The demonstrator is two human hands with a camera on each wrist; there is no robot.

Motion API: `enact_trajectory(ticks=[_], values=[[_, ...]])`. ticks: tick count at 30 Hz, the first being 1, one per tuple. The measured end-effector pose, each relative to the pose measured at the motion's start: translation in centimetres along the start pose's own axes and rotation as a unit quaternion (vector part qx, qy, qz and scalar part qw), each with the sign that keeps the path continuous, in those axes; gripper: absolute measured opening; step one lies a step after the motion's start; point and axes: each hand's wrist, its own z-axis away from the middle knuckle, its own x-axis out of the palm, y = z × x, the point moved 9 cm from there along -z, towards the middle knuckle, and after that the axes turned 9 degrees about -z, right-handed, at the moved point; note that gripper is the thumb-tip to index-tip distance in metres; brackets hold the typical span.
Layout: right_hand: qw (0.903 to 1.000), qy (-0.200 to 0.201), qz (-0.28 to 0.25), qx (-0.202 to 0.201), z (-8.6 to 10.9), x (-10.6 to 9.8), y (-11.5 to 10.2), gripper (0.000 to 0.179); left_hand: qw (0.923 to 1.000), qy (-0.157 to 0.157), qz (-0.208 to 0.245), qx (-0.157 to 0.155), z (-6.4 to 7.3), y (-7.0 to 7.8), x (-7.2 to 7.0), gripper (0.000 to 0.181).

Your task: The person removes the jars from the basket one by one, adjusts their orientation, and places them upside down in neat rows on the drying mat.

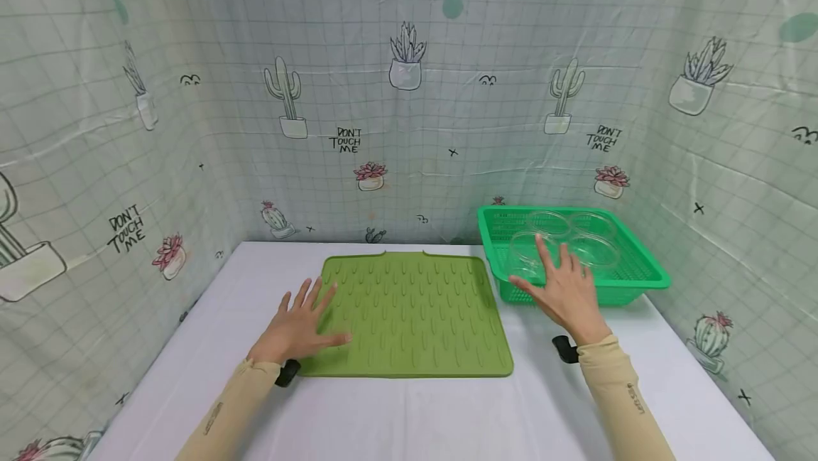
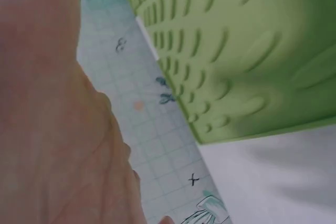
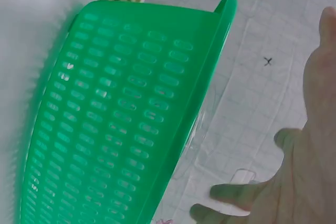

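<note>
A green silicone mat with rows of raised ridges lies on the white table. My left hand hovers with fingers spread at the mat's left edge, holding nothing. To the right stands a green perforated plastic basket. Several clear round glass or plastic vessels sit inside it, rims up. My right hand is spread over the basket's front rim, its fingers overlapping the nearest vessels in the head view. In the right wrist view, that hand appears beside the basket's slotted side, with nothing held.
White cloth covers the table. A patterned curtain printed with cacti surrounds its back and both sides. Small black wrist mounts are strapped on both arms, over tan sleeves.
</note>
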Motion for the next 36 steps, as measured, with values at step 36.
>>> enact_trajectory(ticks=[36], values=[[0.9818, -0.104, -0.045, 0.153, -2.4, 2.8, 4.0, 0.069, 0.9896, -0.065, 0.118, -0.051, 3.6, -2.2, 6.1, 0.110]])
